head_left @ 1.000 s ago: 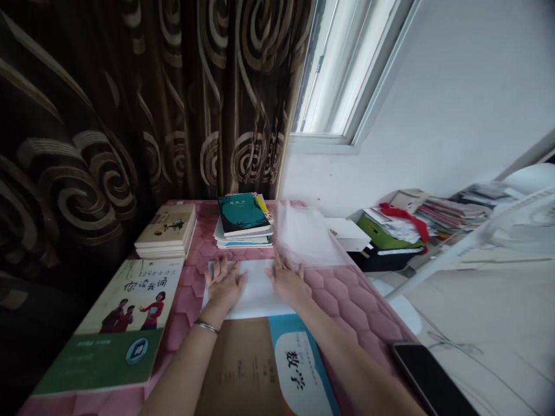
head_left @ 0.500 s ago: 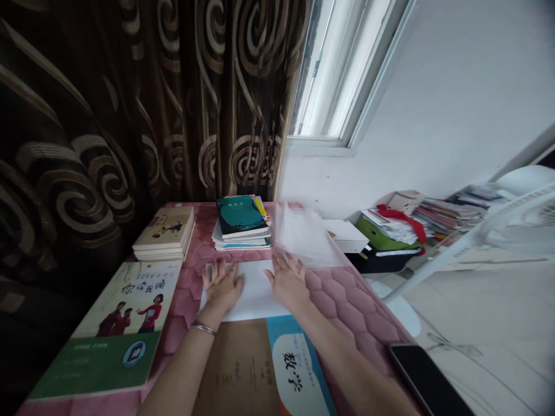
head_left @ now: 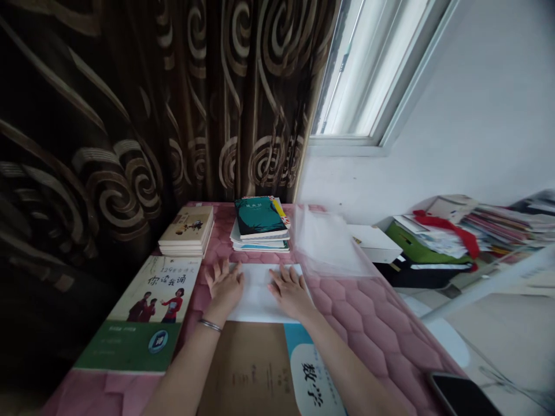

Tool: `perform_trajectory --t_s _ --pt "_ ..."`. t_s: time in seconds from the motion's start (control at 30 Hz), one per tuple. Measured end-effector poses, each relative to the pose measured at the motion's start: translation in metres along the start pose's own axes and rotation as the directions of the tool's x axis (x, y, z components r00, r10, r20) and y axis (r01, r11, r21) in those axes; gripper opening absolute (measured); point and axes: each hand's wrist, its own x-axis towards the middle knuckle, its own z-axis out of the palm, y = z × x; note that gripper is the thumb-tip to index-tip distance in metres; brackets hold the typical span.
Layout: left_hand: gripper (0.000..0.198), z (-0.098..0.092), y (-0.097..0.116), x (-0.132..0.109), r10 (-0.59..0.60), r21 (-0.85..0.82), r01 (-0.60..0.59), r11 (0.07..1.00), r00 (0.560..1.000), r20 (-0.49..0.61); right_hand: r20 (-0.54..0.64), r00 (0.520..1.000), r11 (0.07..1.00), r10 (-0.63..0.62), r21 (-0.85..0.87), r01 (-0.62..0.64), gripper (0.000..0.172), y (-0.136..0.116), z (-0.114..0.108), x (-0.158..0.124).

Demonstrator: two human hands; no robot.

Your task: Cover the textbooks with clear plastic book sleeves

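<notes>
The left hand [head_left: 225,287] and right hand [head_left: 292,293] lie flat, fingers spread, on white paper [head_left: 255,292], forearms [head_left: 188,361] stretched forward.

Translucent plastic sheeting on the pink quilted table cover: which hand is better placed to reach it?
Probably the right hand: it rests on the white paper, nearer the translucent plastic sheeting; the left hand lies farther off.

Light: dim, cool daylight; source, window [head_left: 364,69] at one o'clock, near-white. Wall [head_left: 485,86] at two: pale grey. Curtain [head_left: 108,115] at ten: deep shadow, blackest towards eight. White sheet [head_left: 258,297] at six: muted grey-white. Pole [head_left: 489,283], between three and four: blurred. Edges: wide-angle stretch.
</notes>
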Motion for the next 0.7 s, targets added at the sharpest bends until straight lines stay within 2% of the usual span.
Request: perform_trajectory --t_s 0.1,0.23,0.5,0.57,0.63,0.7 --pt "0.045 0.001 -0.009 0.002 -0.09 0.023 0.09 0.996 0.996 -0.012 -0.015 1.0 1.0 -0.005 0.001 0.005 0.055 0.001 0.002 0.001" --pt "0.045 0.001 -0.015 0.003 -0.15 0.023 0.151 0.988 0.988 -0.018 -0.042 0.999 1.0 -0.019 -0.001 0.018 0.055 0.003 0.007 0.002" --pt "0.052 -0.009 -0.012 0.004 -0.241 0.013 0.241 0.971 0.97 0.015 -0.05 0.999 1.0 -0.021 -0.003 0.021 0.055 0.002 0.006 0.001" --pt "0.056 -0.014 -0.012 -0.007 -0.211 0.062 0.212 0.975 0.977 -0.03 -0.045 0.999 1.0 -0.02 0.0 0.02 0.056 0.001 0.005 0.0" --pt "0.055 -0.018 -0.012 -0.026 -0.086 0.119 0.093 0.989 0.994 -0.069 -0.039 0.999 1.0 -0.019 -0.002 0.019 0.057 0.0 0.004 0.0" --pt "0.052 -0.019 -0.013 -0.049 0.034 0.129 -0.027 0.991 0.998 -0.057 -0.031 0.999 1.0 -0.015 -0.013 0.015 0.058 -0.001 0.003 0.0"
